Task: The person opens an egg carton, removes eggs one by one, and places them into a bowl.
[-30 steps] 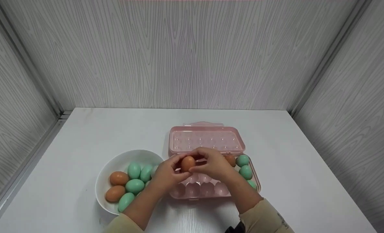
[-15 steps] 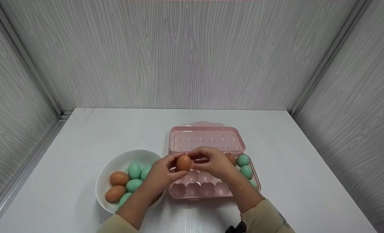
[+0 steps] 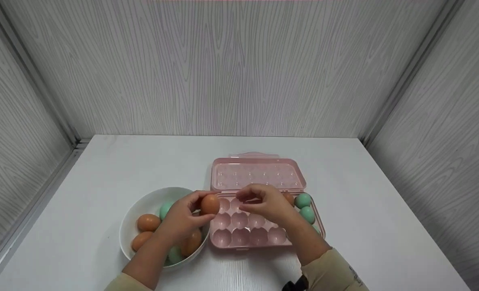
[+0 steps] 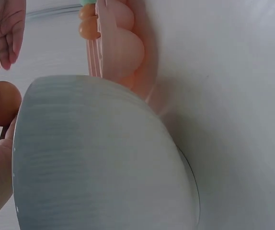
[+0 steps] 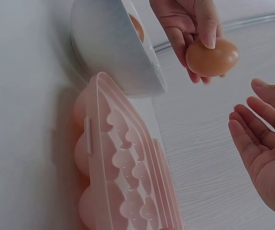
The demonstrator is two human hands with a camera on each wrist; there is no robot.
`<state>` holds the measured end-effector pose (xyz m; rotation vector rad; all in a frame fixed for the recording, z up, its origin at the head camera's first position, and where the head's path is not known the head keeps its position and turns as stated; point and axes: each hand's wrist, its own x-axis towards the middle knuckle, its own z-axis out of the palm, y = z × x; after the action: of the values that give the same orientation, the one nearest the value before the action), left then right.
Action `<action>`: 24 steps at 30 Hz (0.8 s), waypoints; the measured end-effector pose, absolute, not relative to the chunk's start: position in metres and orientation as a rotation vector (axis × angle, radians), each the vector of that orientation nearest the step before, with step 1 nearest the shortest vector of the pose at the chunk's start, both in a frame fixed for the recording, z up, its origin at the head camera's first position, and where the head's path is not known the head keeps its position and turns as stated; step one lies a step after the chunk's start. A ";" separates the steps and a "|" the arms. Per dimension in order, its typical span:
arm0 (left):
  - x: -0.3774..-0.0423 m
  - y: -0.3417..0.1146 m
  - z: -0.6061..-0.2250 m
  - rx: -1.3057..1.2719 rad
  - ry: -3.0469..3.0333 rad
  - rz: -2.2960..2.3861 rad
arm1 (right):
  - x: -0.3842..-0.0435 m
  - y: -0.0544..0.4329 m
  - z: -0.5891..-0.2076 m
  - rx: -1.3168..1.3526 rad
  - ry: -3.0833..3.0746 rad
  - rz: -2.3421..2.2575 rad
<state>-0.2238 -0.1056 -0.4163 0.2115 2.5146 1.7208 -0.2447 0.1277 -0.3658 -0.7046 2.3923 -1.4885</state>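
In the head view my left hand (image 3: 181, 214) pinches a brown egg (image 3: 210, 204) between thumb and fingers, above the right rim of a white bowl (image 3: 142, 205). My right hand (image 3: 267, 205) hovers over a pink egg box (image 3: 241, 246), fingers spread and nothing in them. The right wrist view shows a gap between the held egg (image 5: 212, 57) and the right hand (image 5: 267, 143). Brown and green eggs lie in the bowl, partly hidden by my left hand and forearm. Green eggs (image 3: 307, 215) and a brown egg (image 3: 288, 198) sit in the box's right part.
The box's hinged lid (image 3: 259, 173) lies open toward the back. Its left cups (image 3: 222, 237) hold no eggs. White table (image 3: 385, 226) surrounds bowl and box. Grey wood-grain panels (image 3: 231, 68) stand at the back and both sides.
My left hand has drawn leftward with the brown egg, away from the right hand, which stays nearly in place. Earlier both hands were at the egg.
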 end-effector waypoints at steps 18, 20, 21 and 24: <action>-0.211 -0.155 -0.435 0.031 2.556 1.668 | -0.246 0.133 -0.368 -0.711 2.416 -1.475; -0.210 -0.160 -0.438 0.007 2.561 1.645 | -0.246 0.133 -0.368 -0.713 2.422 -1.468; -0.210 -0.163 -0.440 0.001 2.559 1.642 | -0.246 0.134 -0.368 -0.714 2.425 -1.464; -0.209 -0.169 -0.444 0.018 2.522 1.678 | -0.246 0.134 -0.368 -0.702 2.429 -1.458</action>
<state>-0.2088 -0.1687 -0.4444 0.0179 2.5219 1.6782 -0.2457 0.1339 -0.3680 -0.7021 2.4287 -1.4579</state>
